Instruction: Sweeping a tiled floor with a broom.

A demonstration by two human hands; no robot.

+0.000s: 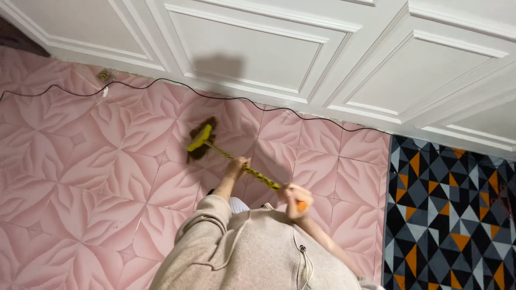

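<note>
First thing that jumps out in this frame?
The broom at centre: yellow head with dark bristles on the pink patterned floor tiles, its striped handle gripped by the left hand lower down and the right hand near the orange end. At the right edge lies a rug of black, grey and orange triangles; a thin black cable runs along the white panelled wall.
</note>
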